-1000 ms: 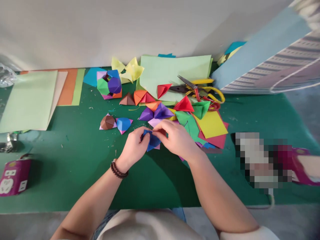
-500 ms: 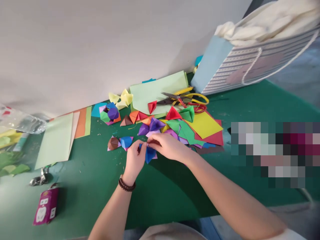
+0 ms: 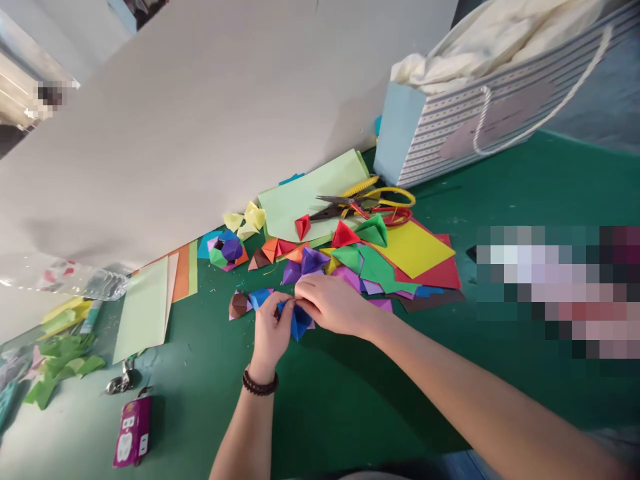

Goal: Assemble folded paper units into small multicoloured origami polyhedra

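Both my hands pinch a folded blue paper piece (image 3: 301, 323) just above the green table (image 3: 350, 400). My left hand (image 3: 269, 332), with a bead bracelet at the wrist, grips its left side. My right hand (image 3: 331, 303) closes its fingers on the top edge. Right behind them lie a brown folded ball (image 3: 239, 304) and a blue folded piece (image 3: 259, 297). Further back are purple folded pieces (image 3: 306, 263) and a multicoloured paper ball (image 3: 226, 251).
Coloured paper sheets (image 3: 415, 250), red and green folded pieces and scissors (image 3: 367, 200) lie behind my right hand. A striped bag (image 3: 480, 113) stands at the back right. Pale sheets (image 3: 147, 307), green scraps (image 3: 60, 357), a clip and a purple box (image 3: 131, 432) are on the left.
The view has swung up and tilted to the left, showing more wall and the bag. My hands have stayed on the blue piece, fingers shifting slightly on it.
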The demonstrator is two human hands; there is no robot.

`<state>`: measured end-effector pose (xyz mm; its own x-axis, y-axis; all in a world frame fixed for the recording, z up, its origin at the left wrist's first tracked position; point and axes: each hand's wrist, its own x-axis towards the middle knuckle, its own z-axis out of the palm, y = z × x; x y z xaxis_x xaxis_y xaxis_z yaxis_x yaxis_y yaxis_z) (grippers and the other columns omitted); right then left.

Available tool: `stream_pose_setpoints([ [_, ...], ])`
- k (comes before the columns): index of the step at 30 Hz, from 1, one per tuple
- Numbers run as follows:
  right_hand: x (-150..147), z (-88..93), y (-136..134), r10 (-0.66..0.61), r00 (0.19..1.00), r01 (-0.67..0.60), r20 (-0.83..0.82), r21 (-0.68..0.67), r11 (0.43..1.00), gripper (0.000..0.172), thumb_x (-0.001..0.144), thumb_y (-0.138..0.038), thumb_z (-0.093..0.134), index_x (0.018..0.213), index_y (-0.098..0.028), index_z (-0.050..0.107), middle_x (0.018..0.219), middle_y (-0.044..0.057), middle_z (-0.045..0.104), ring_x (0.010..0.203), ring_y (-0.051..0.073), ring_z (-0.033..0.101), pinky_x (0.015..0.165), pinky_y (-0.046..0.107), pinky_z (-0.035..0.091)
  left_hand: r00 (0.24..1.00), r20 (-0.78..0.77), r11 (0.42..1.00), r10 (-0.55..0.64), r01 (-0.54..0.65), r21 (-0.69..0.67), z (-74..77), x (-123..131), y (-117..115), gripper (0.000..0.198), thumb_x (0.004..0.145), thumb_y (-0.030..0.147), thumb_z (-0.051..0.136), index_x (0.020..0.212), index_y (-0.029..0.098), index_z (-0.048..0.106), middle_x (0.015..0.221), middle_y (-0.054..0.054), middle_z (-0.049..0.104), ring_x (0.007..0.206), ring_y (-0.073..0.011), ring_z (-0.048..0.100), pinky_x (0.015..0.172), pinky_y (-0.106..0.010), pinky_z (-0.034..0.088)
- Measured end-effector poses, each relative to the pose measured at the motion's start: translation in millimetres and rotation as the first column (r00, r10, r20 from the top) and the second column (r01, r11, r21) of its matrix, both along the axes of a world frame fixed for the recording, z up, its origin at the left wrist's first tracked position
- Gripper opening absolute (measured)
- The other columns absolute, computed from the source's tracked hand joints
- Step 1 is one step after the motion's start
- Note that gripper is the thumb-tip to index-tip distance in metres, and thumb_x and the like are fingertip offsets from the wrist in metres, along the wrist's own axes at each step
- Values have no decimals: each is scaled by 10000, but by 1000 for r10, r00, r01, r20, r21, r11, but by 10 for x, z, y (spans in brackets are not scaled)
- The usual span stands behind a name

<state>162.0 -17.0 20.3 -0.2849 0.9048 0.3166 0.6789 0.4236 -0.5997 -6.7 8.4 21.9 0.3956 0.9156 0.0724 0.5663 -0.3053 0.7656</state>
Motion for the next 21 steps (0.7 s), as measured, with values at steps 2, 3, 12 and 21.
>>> stream_pose_setpoints([
  [2,-12,-3,4,0,1000,0,11,19,1000,148,905,-123,456,778,-172,516,803,63,600,772,183,552,637,283,341,999,38,998,21,-19,-55,-25,1,18,207,879,320,519,813,165,640,713,-3,610,588,-110,470,553,-225,359],
  [3,-12,-9,8,-6,1000,6,5,14,1000,151,904,-118,453,777,-172,514,800,61,597,764,181,548,631,282,337,998,57,996,40,-36,-78,-36,4,25,209,875,329,528,816,166,645,720,-4,614,603,-112,478,566,-224,366],
  [12,18,-80,18,-76,991,63,-111,-115,991,131,934,-187,477,815,-180,532,822,42,629,771,168,564,608,257,323,985,96,972,144,-123,-198,-41,15,4,143,819,255,575,913,166,635,802,-7,616,716,-121,532,661,-222,417],
  [21,43,-58,6,-41,999,41,0,-117,992,148,934,-221,479,831,-174,575,853,51,655,799,184,597,613,272,344,980,66,966,185,-169,-198,-11,33,-22,149,749,260,658,865,168,642,824,-12,649,694,-118,568,655,-229,448],
])
